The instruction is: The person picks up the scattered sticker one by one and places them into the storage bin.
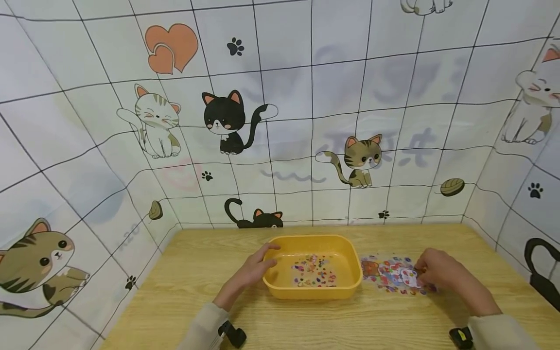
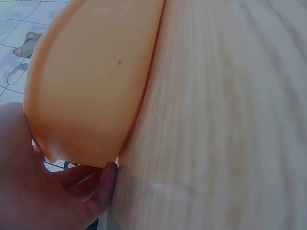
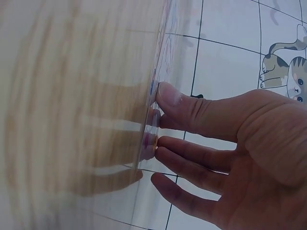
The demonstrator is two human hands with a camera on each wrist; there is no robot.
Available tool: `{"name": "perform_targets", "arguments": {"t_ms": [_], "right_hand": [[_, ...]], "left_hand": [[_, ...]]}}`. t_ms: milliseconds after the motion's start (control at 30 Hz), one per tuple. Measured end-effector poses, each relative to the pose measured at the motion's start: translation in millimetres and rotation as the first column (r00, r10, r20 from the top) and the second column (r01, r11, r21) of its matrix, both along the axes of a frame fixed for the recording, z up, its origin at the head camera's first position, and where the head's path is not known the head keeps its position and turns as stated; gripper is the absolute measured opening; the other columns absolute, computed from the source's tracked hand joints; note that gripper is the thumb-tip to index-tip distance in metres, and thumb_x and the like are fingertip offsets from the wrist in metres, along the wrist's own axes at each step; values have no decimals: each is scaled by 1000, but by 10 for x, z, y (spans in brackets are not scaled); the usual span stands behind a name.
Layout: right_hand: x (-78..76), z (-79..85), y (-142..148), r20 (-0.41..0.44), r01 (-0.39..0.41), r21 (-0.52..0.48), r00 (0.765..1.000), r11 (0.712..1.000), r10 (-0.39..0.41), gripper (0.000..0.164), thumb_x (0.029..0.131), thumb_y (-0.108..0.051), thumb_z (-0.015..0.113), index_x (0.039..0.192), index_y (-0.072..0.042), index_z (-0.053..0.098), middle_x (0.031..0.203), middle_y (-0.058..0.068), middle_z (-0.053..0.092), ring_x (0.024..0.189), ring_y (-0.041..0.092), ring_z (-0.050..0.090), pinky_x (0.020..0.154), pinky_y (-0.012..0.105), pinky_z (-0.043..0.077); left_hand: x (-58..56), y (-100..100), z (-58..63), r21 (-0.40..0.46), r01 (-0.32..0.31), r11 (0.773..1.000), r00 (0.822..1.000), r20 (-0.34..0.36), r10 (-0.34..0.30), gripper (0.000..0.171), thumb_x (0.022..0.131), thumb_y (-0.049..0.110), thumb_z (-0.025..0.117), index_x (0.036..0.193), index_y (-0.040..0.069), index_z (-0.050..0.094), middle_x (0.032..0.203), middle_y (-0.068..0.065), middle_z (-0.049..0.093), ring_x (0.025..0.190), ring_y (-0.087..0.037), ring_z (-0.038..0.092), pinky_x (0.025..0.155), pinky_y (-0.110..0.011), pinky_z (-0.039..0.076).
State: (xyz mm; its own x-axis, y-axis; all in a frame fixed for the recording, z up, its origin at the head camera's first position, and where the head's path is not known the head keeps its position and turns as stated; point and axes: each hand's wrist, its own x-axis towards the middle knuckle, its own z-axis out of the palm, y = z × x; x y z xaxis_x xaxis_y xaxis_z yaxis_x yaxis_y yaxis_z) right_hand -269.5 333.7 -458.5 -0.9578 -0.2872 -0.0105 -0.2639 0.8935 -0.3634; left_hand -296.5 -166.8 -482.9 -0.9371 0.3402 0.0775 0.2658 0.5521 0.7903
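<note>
My left hand (image 1: 253,268) grips the left end of a yellow plastic basin (image 1: 312,293), its thumb and fingers about the end wall and rim. In the left wrist view the fingertips (image 2: 110,167) press low on the wall, close to the table. Small colourful gem pieces (image 1: 314,271) lie in the basin. To its right, my right hand (image 1: 439,267) reaches down to a spread of colourful gems and cartoon pieces (image 1: 393,274), among them a white rabbit-like figure (image 1: 409,277). Its thumb and fingers are slightly bent, with the tips touching small shiny pieces (image 3: 151,143) on the tabletop.
The pale wooden table (image 1: 288,323) ends at a cloth backdrop (image 1: 288,199) with a grid and cartoon cats, which also rises on both sides. A dark wrist device (image 1: 233,334) sits by the left sleeve, another (image 1: 461,337) by the right.
</note>
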Motion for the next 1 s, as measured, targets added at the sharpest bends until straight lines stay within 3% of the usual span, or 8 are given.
{"name": "perform_targets", "arguments": {"t_ms": [400,733,1000], "right_hand": [[51,42,-108,45,57,-4,997,998,-57,15,79,1,76,70,-9,70,65,-2,60,55,12,49,53,27,36],[42,68,-84,9,38,-5,999,999,-38,23,76,3,72,64,-12,59,60,-5,49,55,11,44,53,27,29],[22,38,-52,-6,22,-18,1000,1000,-22,20,76,0,77,86,-6,60,80,1,56,72,18,47,62,32,39]], "left_hand": [[9,-21,-4,4,1,1000,1000,9,-1,39,104,20,51,143,19,53,162,-17,42,149,-40,40,115,-60,39],[-15,-5,27,16,1,1000,1000,17,-1,39,104,21,51,143,19,53,164,-17,41,150,-40,38,118,-61,36],[-5,-22,16,14,12,1000,1000,9,-12,39,104,21,51,143,18,53,163,-16,41,152,-41,36,119,-62,35]]}}
